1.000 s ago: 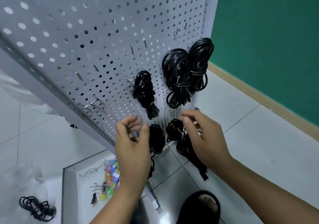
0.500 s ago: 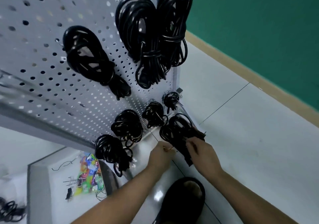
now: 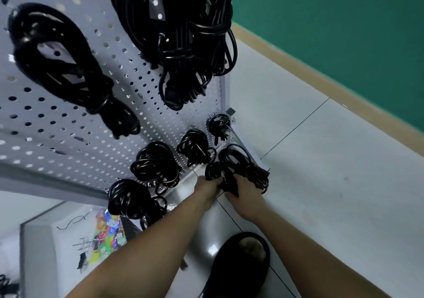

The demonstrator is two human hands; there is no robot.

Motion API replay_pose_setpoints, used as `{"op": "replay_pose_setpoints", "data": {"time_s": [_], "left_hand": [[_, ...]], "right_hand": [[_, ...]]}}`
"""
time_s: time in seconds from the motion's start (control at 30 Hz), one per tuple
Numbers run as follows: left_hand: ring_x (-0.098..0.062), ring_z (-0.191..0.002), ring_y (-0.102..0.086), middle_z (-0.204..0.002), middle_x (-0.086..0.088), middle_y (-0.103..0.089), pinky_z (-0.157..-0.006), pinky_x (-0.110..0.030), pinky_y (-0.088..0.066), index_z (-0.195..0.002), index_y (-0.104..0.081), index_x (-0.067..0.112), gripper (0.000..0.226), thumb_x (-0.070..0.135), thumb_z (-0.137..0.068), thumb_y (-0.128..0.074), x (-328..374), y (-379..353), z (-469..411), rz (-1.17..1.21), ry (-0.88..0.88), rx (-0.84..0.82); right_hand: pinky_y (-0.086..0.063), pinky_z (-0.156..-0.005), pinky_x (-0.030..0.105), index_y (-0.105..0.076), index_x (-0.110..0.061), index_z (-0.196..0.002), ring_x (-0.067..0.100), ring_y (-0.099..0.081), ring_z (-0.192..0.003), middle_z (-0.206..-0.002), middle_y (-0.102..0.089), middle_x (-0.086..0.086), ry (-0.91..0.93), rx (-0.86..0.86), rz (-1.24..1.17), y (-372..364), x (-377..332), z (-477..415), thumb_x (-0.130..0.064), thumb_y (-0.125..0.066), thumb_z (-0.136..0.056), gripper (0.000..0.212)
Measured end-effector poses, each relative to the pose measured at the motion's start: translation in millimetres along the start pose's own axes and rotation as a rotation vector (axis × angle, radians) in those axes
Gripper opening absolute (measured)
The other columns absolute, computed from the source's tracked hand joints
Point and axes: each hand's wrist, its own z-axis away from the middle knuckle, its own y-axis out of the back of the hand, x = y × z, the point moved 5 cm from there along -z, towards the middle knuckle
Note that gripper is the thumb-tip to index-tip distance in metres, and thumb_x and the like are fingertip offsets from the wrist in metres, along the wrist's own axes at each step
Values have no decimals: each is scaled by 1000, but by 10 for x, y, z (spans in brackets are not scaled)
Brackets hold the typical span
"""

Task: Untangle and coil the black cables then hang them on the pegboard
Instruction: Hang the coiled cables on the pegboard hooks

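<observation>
A white pegboard [image 3: 75, 123] leans over me with several coiled black cables hanging on it: a long coil [image 3: 66, 68] at the left, two big bundles [image 3: 183, 33] at the top, smaller coils [image 3: 156, 164] lower down. At the board's bottom right corner, both hands hold one black cable coil [image 3: 238, 167]. My left hand [image 3: 206, 186] grips its left side. My right hand [image 3: 246, 188] grips its lower part. The fingers are mostly hidden behind the cable.
A black slipper [image 3: 241, 263] stands on the pale tiled floor [image 3: 321, 183] below the hands. Colourful packets [image 3: 107, 235] and loose metal hooks [image 3: 86, 245] lie in a grey tray at lower left. A green wall [image 3: 344, 22] with a beige skirting runs along the right.
The view dropped low under the board. Both hands moved down from mid-board to the bottom right corner and closed round the cable coil there.
</observation>
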Motion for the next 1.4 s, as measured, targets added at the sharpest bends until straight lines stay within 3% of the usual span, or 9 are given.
{"op": "replay_pose_setpoints", "data": {"time_s": [0.13,0.27,0.37,0.5,0.6,0.9,1.13,1.27,1.4], "left_hand": [[-31,-88,-76,-110,-21,-75,-71,-38,-64,-124,-53,5,53,9,-84,-87,11,29,304,-48,-62,45],[-33,-82,-75,-109,-22,-74,-78,-50,-65,-111,-49,15,46,9,-84,-85,129,-10,724,-103,-171,54],[-16,-73,-73,-99,-11,-76,-69,-34,-63,-106,-52,20,37,13,-88,-83,374,58,1151,-256,-331,88],[-12,-89,-74,-96,6,-76,-81,-34,-61,-108,-58,28,37,22,-86,-87,733,192,1833,-384,-537,35],[-12,-93,-74,-98,7,-76,-84,-36,-61,-112,-60,31,37,27,-87,-87,979,343,2419,-387,-634,11],[-10,-90,-75,-98,12,-79,-81,-35,-59,-116,-64,33,37,22,-89,-88,1494,896,3994,-296,-848,51],[-17,-63,-62,-75,7,-71,-65,-40,-57,-107,-69,48,49,31,-70,-97,1679,1301,4866,-75,-1027,204],[-41,-74,-72,-88,10,-78,-71,-53,-62,-101,-66,43,50,21,-66,-93,1814,1470,5094,106,-1150,226],[-38,-75,-74,-86,-5,-80,-74,-43,-64,-108,-70,30,40,20,-74,-88,1909,1693,5055,174,-1157,318]], "right_hand": [[-45,-113,46,-39,-16,-160,31,-54,-138,-153,-56,7,-22,27,-113,63,15,72,-40,-68,-103,68],[-48,-104,38,-37,-18,-162,27,-61,-131,-146,-63,7,-70,20,-193,188,-77,196,-41,-66,-104,68],[-49,-91,32,-43,-21,-160,22,-68,-112,-122,-71,5,-45,31,-240,418,-243,395,-46,-60,-108,59],[-45,-84,13,-67,-31,-129,-2,-62,-99,-113,-69,-6,107,27,-278,891,-591,777,-47,-53,-111,27],[-48,-78,26,-69,-32,-99,2,-63,-87,-94,-68,-7,232,46,-295,1276,-977,1067,-44,-56,-111,21],[-44,-67,31,-65,-24,-100,7,-49,-72,-81,-58,1,508,33,-400,1904,-2103,1916,-67,-72,-89,45],[-43,-65,22,-58,-24,-95,10,-49,-70,-79,-54,-7,703,173,-409,2111,-2857,2560,-51,-68,-95,29],[-48,-64,30,-59,-24,-95,17,-52,-70,-79,-57,2,749,211,-416,2150,-3232,2694,-55,-66,-95,32],[-47,-62,29,-56,-24,-91,19,-52,-68,-76,-56,-1,739,240,-416,2077,-3520,2597,-47,-70,-101,29]]}}
